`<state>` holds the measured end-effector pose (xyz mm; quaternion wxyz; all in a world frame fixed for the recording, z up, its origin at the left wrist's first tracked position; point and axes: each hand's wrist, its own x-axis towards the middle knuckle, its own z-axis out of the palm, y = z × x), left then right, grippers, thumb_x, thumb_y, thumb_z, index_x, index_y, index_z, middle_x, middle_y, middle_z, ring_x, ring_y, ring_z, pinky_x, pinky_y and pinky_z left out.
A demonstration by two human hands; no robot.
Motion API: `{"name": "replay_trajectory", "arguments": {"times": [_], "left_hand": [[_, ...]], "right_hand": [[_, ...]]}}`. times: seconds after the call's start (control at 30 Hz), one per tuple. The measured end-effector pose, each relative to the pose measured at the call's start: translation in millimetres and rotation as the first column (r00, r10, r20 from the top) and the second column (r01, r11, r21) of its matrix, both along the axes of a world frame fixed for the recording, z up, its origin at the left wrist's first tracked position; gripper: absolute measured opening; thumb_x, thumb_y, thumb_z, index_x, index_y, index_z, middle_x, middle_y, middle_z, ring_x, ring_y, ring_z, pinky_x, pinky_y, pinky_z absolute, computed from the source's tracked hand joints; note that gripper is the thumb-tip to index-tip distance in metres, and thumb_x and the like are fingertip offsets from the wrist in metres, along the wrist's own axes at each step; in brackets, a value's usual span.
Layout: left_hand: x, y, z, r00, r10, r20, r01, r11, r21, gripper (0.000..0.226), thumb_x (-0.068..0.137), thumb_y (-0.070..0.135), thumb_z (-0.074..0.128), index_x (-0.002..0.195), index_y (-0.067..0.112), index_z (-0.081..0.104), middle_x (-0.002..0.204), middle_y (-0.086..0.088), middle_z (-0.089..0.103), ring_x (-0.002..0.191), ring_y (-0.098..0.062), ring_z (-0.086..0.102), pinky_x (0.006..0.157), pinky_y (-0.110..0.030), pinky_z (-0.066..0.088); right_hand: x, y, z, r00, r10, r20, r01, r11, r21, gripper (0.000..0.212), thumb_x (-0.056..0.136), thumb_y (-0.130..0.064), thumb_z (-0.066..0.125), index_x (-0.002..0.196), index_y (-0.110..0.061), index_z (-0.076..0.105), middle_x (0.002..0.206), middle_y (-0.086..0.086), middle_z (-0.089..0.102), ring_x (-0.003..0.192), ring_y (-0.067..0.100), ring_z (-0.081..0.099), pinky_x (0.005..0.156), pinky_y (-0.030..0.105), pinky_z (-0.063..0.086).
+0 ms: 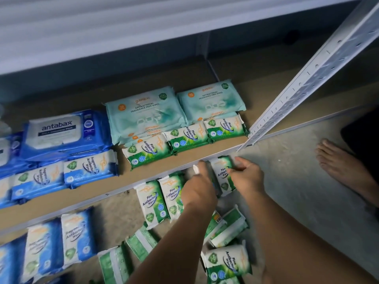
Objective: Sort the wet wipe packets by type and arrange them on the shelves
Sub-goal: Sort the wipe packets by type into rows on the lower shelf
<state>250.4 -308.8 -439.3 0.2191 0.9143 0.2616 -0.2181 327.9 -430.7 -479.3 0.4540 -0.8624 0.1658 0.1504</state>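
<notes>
Two hands meet on one soft green-and-white plastic pine wipe packet [222, 173]: right hand [247, 178] pinches its edge, left hand [200, 188] grip hidden. Likely light, squashy, slippery; best held by its sides.

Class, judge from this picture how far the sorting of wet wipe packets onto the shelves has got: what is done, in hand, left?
Done: on the brown shelf board, blue antabax packs, teal guardian packs, blue-and-white fragrance-free packets and a row of three green-and-white pine packets lie grouped.
In hand: the right hand pinches another green pine packet, the left hand beside it.
Left: loose green packets scattered below.
</notes>
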Motion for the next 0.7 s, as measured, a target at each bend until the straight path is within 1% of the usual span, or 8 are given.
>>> {"name": "replay_trajectory", "arguments": {"times": [0.03,0.1,0.17,0.23,0.4,0.5,0.57,0.7], "left_hand": [[3.0,0.9,0.8,1.0,-0.026,-0.012,0.026,0.999,0.042,0.078,0.094,0.031,0.067,0.147,0.021,0.011,0.102,-0.008,0.07,0.089,-0.029,0.071,0.062,-0.032,0.054],[7.3,4.6,2.8,0.996,-0.074,-0.046,0.078,0.992,0.101,0.067,0.092,0.035,0.069,0.138,0.021,0.022,0.104,-0.006,0.071,0.09,-0.029,0.072,0.064,-0.033,0.054],[7.4,9.5,4.2,0.99,-0.118,-0.076,0.127,0.984,0.122,0.067,0.089,0.045,0.071,0.132,0.02,0.026,0.105,-0.004,0.072,0.093,-0.028,0.071,0.063,-0.032,0.049],[5.1,14.5,6.0,0.985,-0.149,-0.091,0.159,0.979,0.126,0.073,0.085,0.057,0.07,0.13,0.018,0.028,0.105,-0.004,0.071,0.094,-0.028,0.07,0.063,-0.032,0.045],[2.4,20.5,4.5,0.979,-0.181,-0.096,0.193,0.973,0.127,0.079,0.085,0.064,0.066,0.137,0.018,0.029,0.106,-0.004,0.071,0.096,-0.029,0.069,0.064,-0.034,0.045],[-0.1,22.9,3.8,0.981,-0.172,-0.089,0.182,0.975,0.126,0.08,0.084,0.066,0.065,0.139,0.021,0.028,0.104,-0.003,0.071,0.094,-0.029,0.068,0.064,-0.034,0.044],[-1.0,23.3,3.8,0.981,-0.176,-0.08,0.185,0.973,0.134,0.08,0.085,0.065,0.065,0.141,0.021,0.027,0.104,-0.003,0.071,0.094,-0.028,0.068,0.063,-0.033,0.043],[-5.0,23.7,10.0,0.98,-0.199,-0.031,0.201,0.971,0.125,0.071,0.088,0.063,0.062,0.135,0.021,0.03,0.103,-0.004,0.07,0.094,-0.03,0.068,0.065,-0.033,0.045]], "right_hand": [[-6.3,-0.3,-3.3,0.998,0.061,0.01,-0.06,0.997,-0.056,0.049,0.078,-0.003,0.079,0.124,-0.017,0.07,0.11,0.002,0.073,0.089,0.013,0.068,0.078,0.018,0.051],[-17.5,-2.4,-11.5,0.989,0.143,0.026,-0.137,0.979,-0.148,0.055,0.077,-0.01,0.08,0.13,-0.022,0.067,0.11,0.003,0.068,0.089,0.018,0.068,0.079,0.025,0.054],[-24.0,-3.3,-14.6,0.982,0.183,0.048,-0.17,0.966,-0.197,0.055,0.08,-0.011,0.078,0.133,-0.022,0.065,0.109,0.005,0.062,0.09,0.023,0.066,0.085,0.035,0.057],[-26.0,-2.3,-14.9,0.974,0.219,0.064,-0.202,0.958,-0.206,0.057,0.08,-0.009,0.078,0.134,-0.02,0.064,0.11,0.006,0.061,0.091,0.024,0.066,0.087,0.039,0.058],[-28.3,4.2,-13.8,0.963,0.263,0.06,-0.243,0.942,-0.233,0.055,0.082,-0.009,0.076,0.135,-0.019,0.063,0.11,0.005,0.06,0.094,0.024,0.064,0.089,0.035,0.055],[-30.0,5.8,-14.1,0.964,0.258,0.057,-0.236,0.938,-0.253,0.054,0.084,-0.011,0.075,0.136,-0.02,0.063,0.112,0.005,0.058,0.098,0.026,0.063,0.09,0.038,0.055],[-29.4,5.9,-14.7,0.964,0.263,0.044,-0.243,0.932,-0.268,0.054,0.084,-0.012,0.074,0.136,-0.021,0.063,0.114,0.006,0.058,0.099,0.026,0.063,0.09,0.037,0.055],[-30.0,7.5,-11.3,0.961,0.271,0.048,-0.248,0.927,-0.281,0.054,0.083,-0.014,0.075,0.135,-0.024,0.063,0.114,0.006,0.056,0.1,0.028,0.062,0.089,0.038,0.055]]}}
